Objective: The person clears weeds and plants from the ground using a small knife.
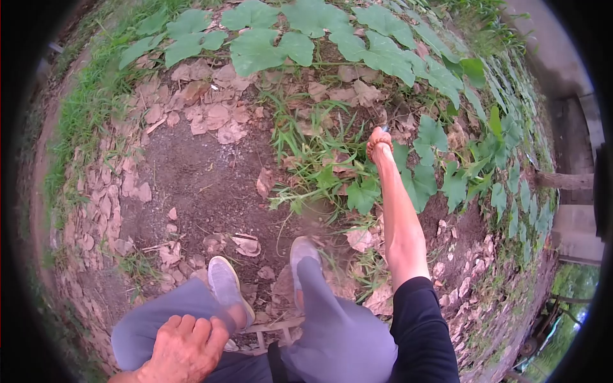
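Head view: strip of green grass [80, 137] far left, then dry leaves [105, 214]. Left hand [186, 350] in a loose fist on the trousers [153, 316], left knee area. Bare soil [198, 166] mid-left, shoes [227, 290] below it. Weed clump [306, 137] center, just left of right hand [379, 137], which is at ground level, bead bracelet [380, 145] on wrist. Small bluish bit at its fingertips; can't tell if gripped. Vine leaves [431, 139] crowd in above and right, some under the forearm, hiding the ground. Post [565, 180] far right.
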`<action>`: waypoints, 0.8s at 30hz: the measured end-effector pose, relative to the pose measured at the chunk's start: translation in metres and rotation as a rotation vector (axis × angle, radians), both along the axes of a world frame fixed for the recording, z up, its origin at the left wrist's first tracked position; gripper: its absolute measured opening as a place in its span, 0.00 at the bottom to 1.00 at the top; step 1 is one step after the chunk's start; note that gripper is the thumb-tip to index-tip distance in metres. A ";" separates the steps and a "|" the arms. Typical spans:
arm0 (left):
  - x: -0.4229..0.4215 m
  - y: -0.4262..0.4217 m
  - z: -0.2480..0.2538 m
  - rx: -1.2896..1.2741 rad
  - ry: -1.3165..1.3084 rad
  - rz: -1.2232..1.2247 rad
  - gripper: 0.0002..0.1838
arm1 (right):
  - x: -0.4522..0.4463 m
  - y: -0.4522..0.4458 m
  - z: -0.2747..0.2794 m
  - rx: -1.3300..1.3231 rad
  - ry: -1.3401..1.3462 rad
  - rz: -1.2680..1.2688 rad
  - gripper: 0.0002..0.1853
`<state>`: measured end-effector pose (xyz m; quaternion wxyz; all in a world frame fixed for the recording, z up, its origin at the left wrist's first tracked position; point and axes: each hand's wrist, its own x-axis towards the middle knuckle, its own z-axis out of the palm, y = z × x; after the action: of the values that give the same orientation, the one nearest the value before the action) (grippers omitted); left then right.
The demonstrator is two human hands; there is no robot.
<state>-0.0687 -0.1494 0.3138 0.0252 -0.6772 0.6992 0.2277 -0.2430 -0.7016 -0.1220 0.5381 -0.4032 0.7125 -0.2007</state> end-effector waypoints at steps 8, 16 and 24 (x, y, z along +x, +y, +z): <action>-0.003 0.000 0.000 0.026 -0.010 -0.055 0.16 | -0.035 0.067 0.034 -0.073 0.131 0.119 0.15; -0.004 0.002 0.001 0.033 -0.018 -0.051 0.16 | -0.055 0.007 -0.017 -0.315 0.455 0.183 0.21; 0.000 -0.005 -0.003 0.032 0.005 -0.016 0.15 | -0.023 -0.047 0.006 0.072 -0.104 -0.088 0.22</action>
<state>-0.0686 -0.1542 0.3103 0.0364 -0.6706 0.7009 0.2403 -0.2661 -0.7490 -0.1162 0.5792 -0.3410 0.7073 -0.2189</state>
